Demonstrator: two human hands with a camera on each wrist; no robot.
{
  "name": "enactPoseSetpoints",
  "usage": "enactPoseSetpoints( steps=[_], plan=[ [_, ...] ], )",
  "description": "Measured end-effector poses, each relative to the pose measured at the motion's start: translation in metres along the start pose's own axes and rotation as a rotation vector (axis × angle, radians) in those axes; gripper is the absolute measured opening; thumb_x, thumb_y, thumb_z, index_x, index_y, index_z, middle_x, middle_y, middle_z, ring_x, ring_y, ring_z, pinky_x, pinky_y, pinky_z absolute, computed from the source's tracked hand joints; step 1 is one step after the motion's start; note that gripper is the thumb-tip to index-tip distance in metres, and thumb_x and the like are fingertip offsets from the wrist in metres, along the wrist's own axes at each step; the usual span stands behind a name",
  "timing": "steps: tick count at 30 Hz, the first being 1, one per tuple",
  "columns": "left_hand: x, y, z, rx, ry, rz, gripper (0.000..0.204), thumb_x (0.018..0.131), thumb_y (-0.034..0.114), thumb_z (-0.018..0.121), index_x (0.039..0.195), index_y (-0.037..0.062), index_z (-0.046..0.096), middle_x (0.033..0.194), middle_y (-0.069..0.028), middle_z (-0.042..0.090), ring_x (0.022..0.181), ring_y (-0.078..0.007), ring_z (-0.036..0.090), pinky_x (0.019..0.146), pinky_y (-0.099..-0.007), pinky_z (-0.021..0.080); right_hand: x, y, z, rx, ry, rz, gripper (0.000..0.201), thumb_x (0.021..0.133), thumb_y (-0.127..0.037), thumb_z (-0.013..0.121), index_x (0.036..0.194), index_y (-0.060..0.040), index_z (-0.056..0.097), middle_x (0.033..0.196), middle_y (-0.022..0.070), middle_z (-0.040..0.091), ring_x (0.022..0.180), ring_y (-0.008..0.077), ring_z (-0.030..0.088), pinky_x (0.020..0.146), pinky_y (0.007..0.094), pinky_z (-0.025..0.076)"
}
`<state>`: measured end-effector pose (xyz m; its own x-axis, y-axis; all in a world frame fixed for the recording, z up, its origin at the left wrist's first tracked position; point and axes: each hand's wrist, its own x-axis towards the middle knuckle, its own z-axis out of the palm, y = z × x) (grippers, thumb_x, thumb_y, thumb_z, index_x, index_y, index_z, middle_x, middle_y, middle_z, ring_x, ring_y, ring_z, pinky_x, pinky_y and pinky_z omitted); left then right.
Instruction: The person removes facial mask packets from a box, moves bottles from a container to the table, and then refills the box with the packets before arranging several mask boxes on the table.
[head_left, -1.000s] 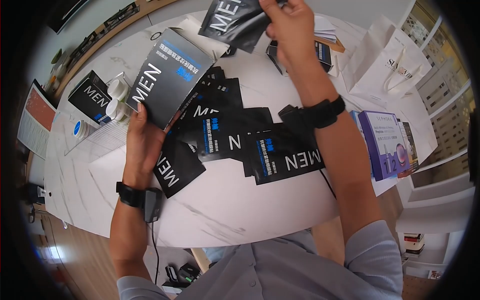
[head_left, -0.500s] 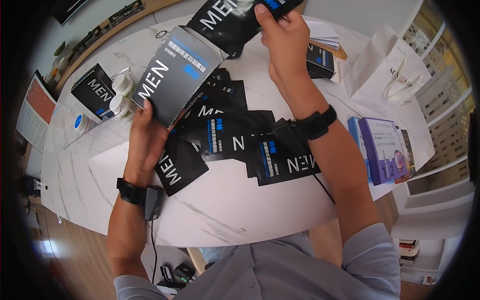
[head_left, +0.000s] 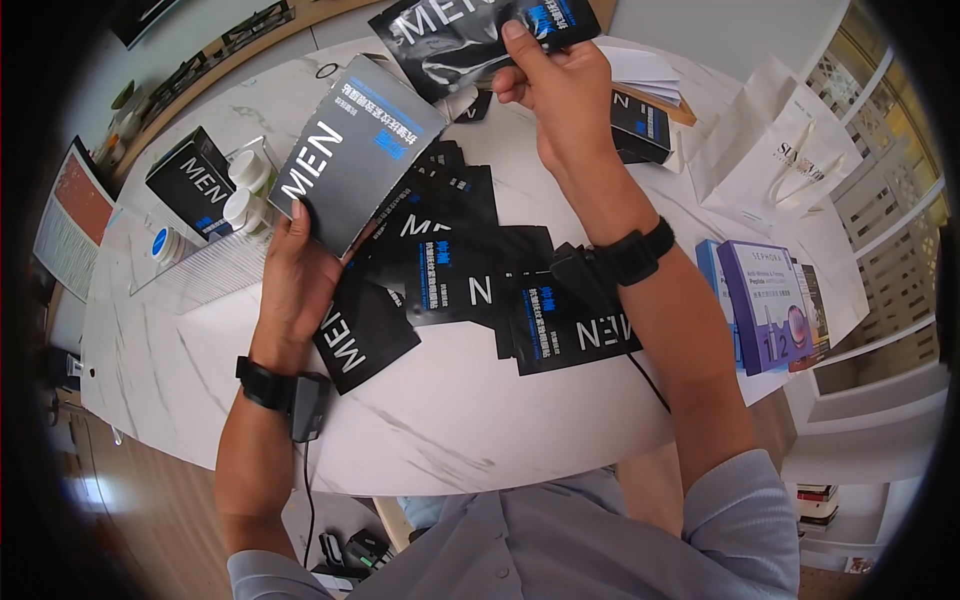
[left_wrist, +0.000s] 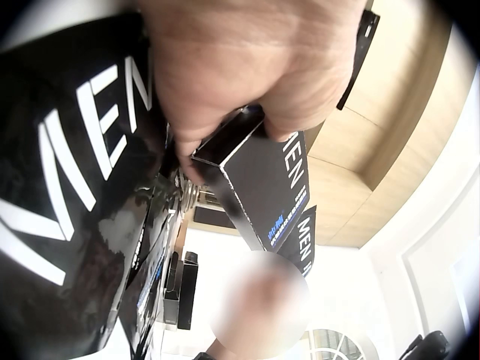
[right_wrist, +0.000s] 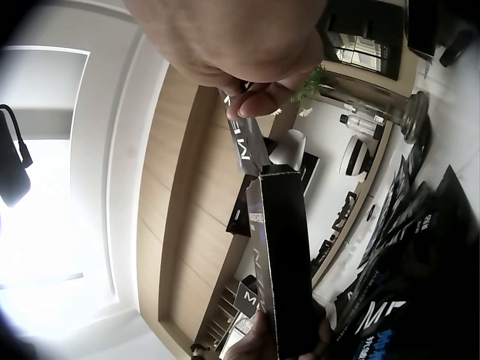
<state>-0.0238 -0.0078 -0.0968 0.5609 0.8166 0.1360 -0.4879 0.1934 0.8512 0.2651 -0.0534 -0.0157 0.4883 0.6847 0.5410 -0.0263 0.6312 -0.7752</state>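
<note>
My left hand [head_left: 300, 280] grips a dark grey carton [head_left: 345, 160] printed MEN near its lower end, thumb on the front face. The carton is tilted above the table, its far end up toward the right. My right hand [head_left: 570, 100] pinches a glossy black sachet [head_left: 450, 55], also printed MEN, with the thumb on top. This sachet lies just beyond the carton's far end and overlaps it in the left wrist view. Several similar black sachets [head_left: 440, 270] lie spread in a heap on the table below and between my hands.
At the left, a black MEN box [head_left: 187, 180] and white-capped jars [head_left: 247, 205] stand by a clear rack. A white paper bag [head_left: 755, 140] stands at the right, near a purple box [head_left: 765, 300]. Another dark box [head_left: 640, 128] lies beyond my right wrist on the marble table [head_left: 470, 420].
My right hand has turned the sachet so more of its blue print shows, coming slightly lower and left. My left hand keeps its grip on the carton, which has shifted little.
</note>
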Motion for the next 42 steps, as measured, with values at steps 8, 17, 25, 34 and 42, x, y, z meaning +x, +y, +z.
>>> enactPoseSetpoints(
  steps=[8, 17, 25, 34, 42],
  plan=[
    [0.0, -0.001, -0.002, -0.02, 0.025, 0.015, 0.054, 0.106, 0.041, 0.054, 0.145, 0.0053, 0.041, 0.146, -0.0106, 0.052, 0.136, -0.0265, 0.052, 0.118, -0.0529, 0.042, 0.003, 0.004, -0.005, -0.002, -0.009, 0.004, 0.023, 0.092, -0.02, 0.079, 0.092, -0.0017, 0.064, 0.074, 0.0054, 0.066, 0.057, 0.013, 0.063, 0.053, 0.0273, 0.049],
    [0.0, 0.0, -0.001, -0.012, 0.03, 0.013, 0.054, 0.107, 0.04, 0.053, 0.146, 0.0051, 0.04, 0.146, -0.0108, 0.051, 0.137, -0.0266, 0.052, 0.118, -0.0524, 0.042, 0.002, 0.002, -0.003, -0.107, 0.004, 0.031, 0.018, 0.091, -0.007, 0.075, 0.096, 0.0039, 0.061, 0.072, 0.01, 0.068, 0.051, 0.0145, 0.064, 0.045, 0.0268, 0.05],
    [0.0, 0.0, -0.001, 0.001, 0.054, 0.017, 0.054, 0.107, 0.04, 0.053, 0.147, 0.0059, 0.039, 0.148, -0.011, 0.05, 0.138, -0.0269, 0.05, 0.118, -0.0531, 0.041, 0.004, 0.004, -0.008, -0.077, -0.111, 0.114, 0.018, 0.092, -0.01, 0.075, 0.097, 0.0029, 0.064, 0.072, 0.0081, 0.068, 0.054, 0.0133, 0.065, 0.049, 0.0268, 0.052],
    [0.0, 0.0, 0.0, 0.044, 0.012, 0.006, 0.057, 0.107, 0.041, 0.052, 0.149, 0.006, 0.037, 0.149, -0.011, 0.049, 0.14, -0.0276, 0.049, 0.119, -0.0536, 0.04, 0.0, 0.005, -0.004, -0.142, -0.255, 0.175, 0.027, 0.092, -0.018, 0.077, 0.106, 0.0016, 0.066, 0.079, 0.0084, 0.07, 0.058, 0.0123, 0.065, 0.052, 0.0256, 0.052],
    [0.0, -0.001, -0.001, 0.026, 0.032, 0.016, 0.058, 0.107, 0.04, 0.052, 0.148, 0.0018, 0.037, 0.148, -0.0128, 0.05, 0.137, -0.0275, 0.052, 0.117, -0.0518, 0.042, 0.006, -0.003, -0.007, -0.412, -0.039, -0.284, 0.048, 0.09, -0.024, 0.079, 0.124, 0.0049, 0.062, 0.088, 0.0092, 0.074, 0.072, 0.0099, 0.067, 0.061, 0.025, 0.053]
  ],
)
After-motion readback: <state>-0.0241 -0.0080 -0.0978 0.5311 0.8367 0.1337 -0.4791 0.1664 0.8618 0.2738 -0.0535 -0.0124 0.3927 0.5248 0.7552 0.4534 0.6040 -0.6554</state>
